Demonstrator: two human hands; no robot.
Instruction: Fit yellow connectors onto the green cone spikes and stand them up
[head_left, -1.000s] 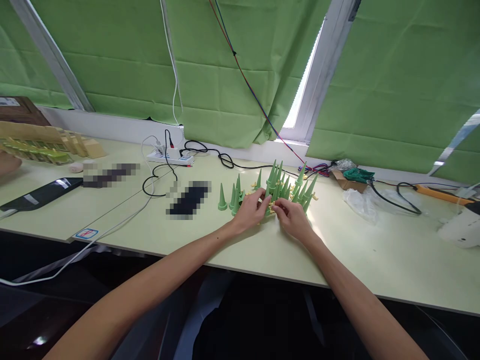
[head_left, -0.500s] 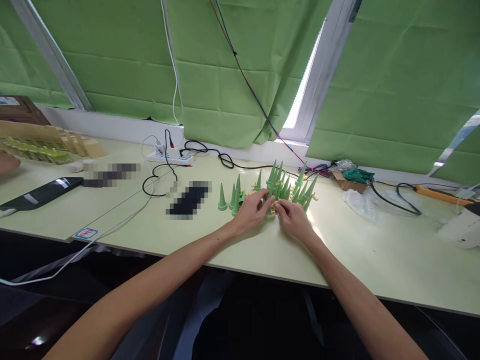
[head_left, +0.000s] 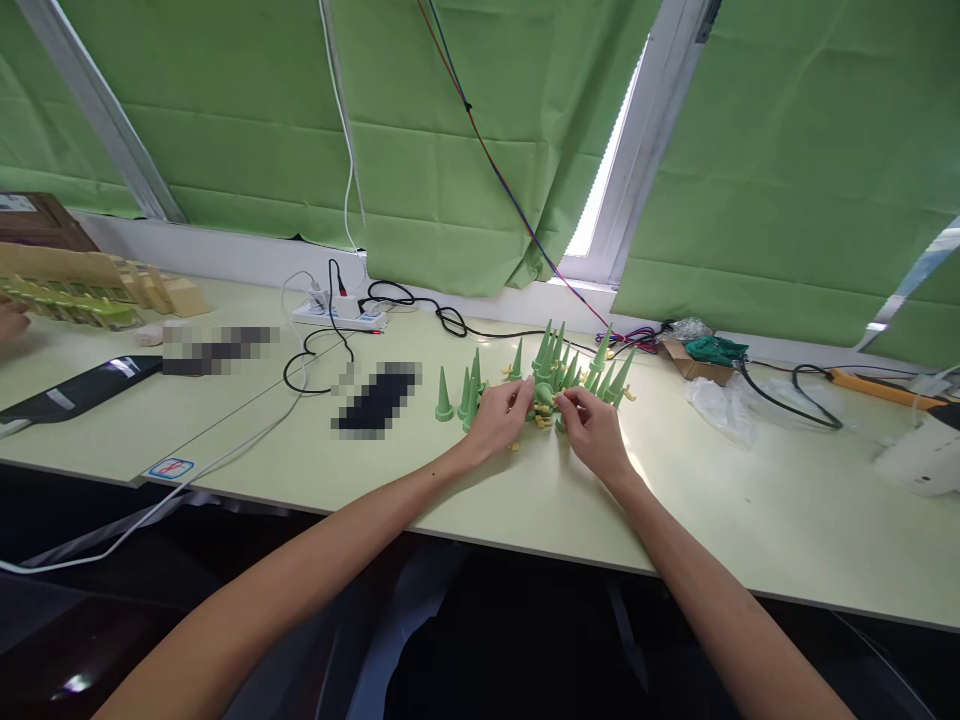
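Steadily, my left hand (head_left: 498, 418) grips a green cone (head_left: 544, 394) while my right hand (head_left: 598, 432) pinches a small yellow piece (head_left: 556, 403) beside it, near side of the standing cones (head_left: 544, 354); firm left hold, light right fingertips suit best.

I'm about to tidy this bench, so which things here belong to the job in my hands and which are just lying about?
Likely part of the job:
green piece between your left hand and right hand
green cones
small yellow pieces

Apparently just lying about:
power strip
cardboard box
clear plastic bag
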